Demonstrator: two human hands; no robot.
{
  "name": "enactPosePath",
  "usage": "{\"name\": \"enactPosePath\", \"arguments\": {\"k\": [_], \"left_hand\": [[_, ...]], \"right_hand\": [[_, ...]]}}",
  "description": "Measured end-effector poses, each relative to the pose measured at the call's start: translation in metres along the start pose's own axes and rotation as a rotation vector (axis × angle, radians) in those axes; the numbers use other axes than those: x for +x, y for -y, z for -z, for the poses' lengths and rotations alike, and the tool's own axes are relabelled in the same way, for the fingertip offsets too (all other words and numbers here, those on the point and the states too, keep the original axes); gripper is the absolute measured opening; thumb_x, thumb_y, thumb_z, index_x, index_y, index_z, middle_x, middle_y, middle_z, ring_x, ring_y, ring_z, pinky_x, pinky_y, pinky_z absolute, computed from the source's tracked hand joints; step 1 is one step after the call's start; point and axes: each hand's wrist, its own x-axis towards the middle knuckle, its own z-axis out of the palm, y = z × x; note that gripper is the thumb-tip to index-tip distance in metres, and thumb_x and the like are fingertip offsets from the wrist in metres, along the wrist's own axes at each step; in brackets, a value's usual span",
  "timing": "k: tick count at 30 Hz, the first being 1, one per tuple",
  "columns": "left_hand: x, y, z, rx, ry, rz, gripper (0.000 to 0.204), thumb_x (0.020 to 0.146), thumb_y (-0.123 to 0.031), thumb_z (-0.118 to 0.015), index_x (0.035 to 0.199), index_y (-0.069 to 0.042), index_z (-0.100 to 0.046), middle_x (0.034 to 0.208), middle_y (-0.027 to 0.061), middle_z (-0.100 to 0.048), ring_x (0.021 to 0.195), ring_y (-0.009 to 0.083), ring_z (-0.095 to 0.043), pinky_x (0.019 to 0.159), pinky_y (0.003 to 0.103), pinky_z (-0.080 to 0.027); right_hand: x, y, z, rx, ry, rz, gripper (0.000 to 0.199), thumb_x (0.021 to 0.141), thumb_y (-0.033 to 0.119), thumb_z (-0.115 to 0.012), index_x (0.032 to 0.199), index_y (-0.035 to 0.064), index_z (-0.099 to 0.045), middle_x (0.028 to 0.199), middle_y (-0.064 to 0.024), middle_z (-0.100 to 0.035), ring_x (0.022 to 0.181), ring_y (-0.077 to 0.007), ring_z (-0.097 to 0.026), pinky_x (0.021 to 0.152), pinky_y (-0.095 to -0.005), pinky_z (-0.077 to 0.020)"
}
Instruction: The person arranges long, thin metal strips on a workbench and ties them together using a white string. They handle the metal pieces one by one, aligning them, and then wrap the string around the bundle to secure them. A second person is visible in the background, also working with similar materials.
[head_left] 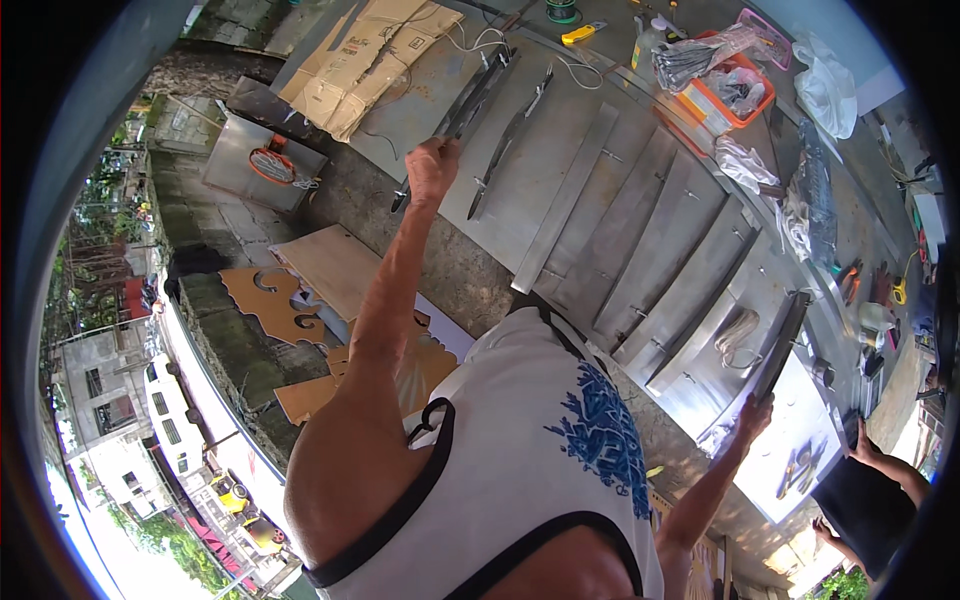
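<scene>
My left hand (433, 170) is closed around a dark, narrow metal strip (478, 100) at the far left of the metal-topped table. Over on the right, my right hand (757, 412) grips the near end of a dark metal bar (784, 340), which lies slantwise across the table. Between my hands, a row of flat metal strips lies roughly side by side. Among them are a curved dark strip (512, 140), a long grey strip (570, 195) and a wider grey strip (690, 290); short bolt-like pieces stick out from several. Beside the right-hand bar rests a small coil of pale cord (737, 330).
Flattened cardboard (365, 60) covers the table's far left corner. An orange basket (735, 95) of bagged parts, a yellow cutter (583, 33) and a white plastic bag (825, 85) stand along the far side. Another person's hand (875, 455) is at the right. Cut brown boards (275, 305) lie lower left.
</scene>
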Motion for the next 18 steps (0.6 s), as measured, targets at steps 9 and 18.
{"name": "enactPosePath", "arguments": {"k": [9,18], "left_hand": [[0.140,0.043,-0.018,0.128,0.174,-0.129,0.034,0.083,-0.027,-0.070,0.108,-0.005,-0.074,0.098,0.0149,-0.075,0.095,0.0277,-0.072,0.087,0.035,-0.055],[0.181,0.078,-0.064,0.057,0.597,-0.228,0.045,0.084,-0.039,-0.072,0.109,-0.001,-0.071,0.091,0.0164,-0.073,0.090,0.0304,-0.071,0.082,0.040,-0.054]], "right_hand": [[-0.039,0.067,0.049,0.093,-0.271,-0.003,0.044,0.096,0.023,-0.061,0.135,0.0049,-0.057,0.117,-0.0230,-0.065,0.101,-0.0383,-0.064,0.086,-0.0474,-0.0519],[-0.103,0.321,0.056,0.523,-0.015,0.046,0.032,0.097,0.014,-0.060,0.127,0.0043,-0.063,0.107,-0.0132,-0.071,0.093,-0.0241,-0.070,0.076,-0.0344,-0.0569]]}}
